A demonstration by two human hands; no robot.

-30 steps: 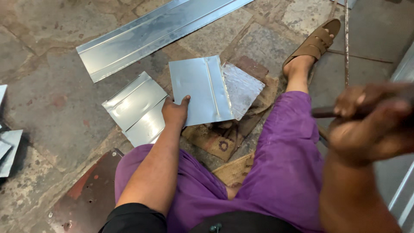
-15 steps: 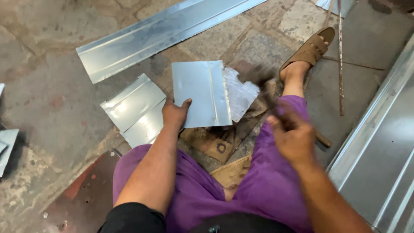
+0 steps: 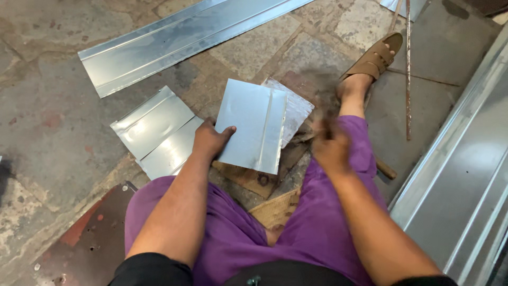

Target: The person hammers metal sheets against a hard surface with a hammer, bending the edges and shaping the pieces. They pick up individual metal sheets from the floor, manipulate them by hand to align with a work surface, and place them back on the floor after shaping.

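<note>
Pressing down on the near left edge of a small sheet-metal piece (image 3: 251, 124), the left hand (image 3: 209, 140) is lying flat with its fingers (image 3: 225, 131) spread narrow over the metal, pinning rather than gripping it. The piece is resting on a wooden block (image 3: 248, 177) on the stone floor (image 3: 47, 122), overlapping a second duller sheet (image 3: 293, 108) and showing a raised fold line down its right half. It is looking thin, light and stiff, likely slippery on its shiny face and sharp along the cut edges, so a flat palm or a pinch at the folded seam seems the safest hold. The right hand (image 3: 330, 151) is blurring with motion above the purple-clad leg (image 3: 323, 228); whether its fingers are closed on anything cannot be told.
</note>
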